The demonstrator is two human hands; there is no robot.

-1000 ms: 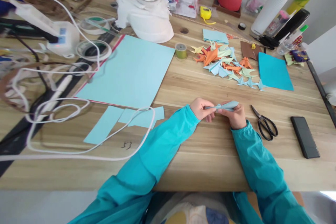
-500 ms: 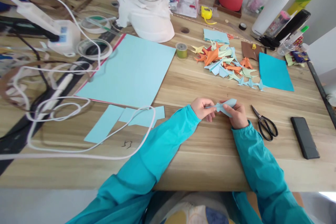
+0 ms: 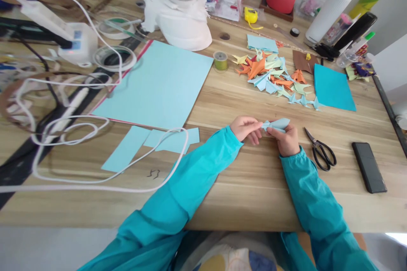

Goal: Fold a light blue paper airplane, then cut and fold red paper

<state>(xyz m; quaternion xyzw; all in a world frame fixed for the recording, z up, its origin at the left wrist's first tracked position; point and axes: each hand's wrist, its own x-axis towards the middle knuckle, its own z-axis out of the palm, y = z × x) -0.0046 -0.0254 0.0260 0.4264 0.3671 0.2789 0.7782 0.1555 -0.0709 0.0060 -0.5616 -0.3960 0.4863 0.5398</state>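
Note:
Between my two hands is a light-blue folded paper piece (image 3: pixel 280 124), a partly folded origami crane by its look. My left hand (image 3: pixel 246 129) pinches its narrow left end between thumb and fingers. My right hand (image 3: pixel 288 140) grips the wider right part, thumb on top and fingers mostly hidden behind. Beyond my hands lies a pile of folded paper cranes (image 3: pixel 270 72) in orange, yellow, green and blue. Black-handled scissors (image 3: pixel 321 150) rest just right of my right hand.
A black phone (image 3: pixel 369 167) lies at the right. Left are a large light-blue sheet (image 3: pixel 159 84), cut paper strips (image 3: pixel 127 148) and a looping white cable (image 3: pixel 178 178). A thread spool (image 3: pixel 220 61), turquoise paper (image 3: pixel 334 87) and a yellow tape measure (image 3: pixel 251 16) sit further back.
The folded paper has turned slightly between my hands, so its right part lies flatter. My left thumb has stretched along its narrow end. Other things stay in place.

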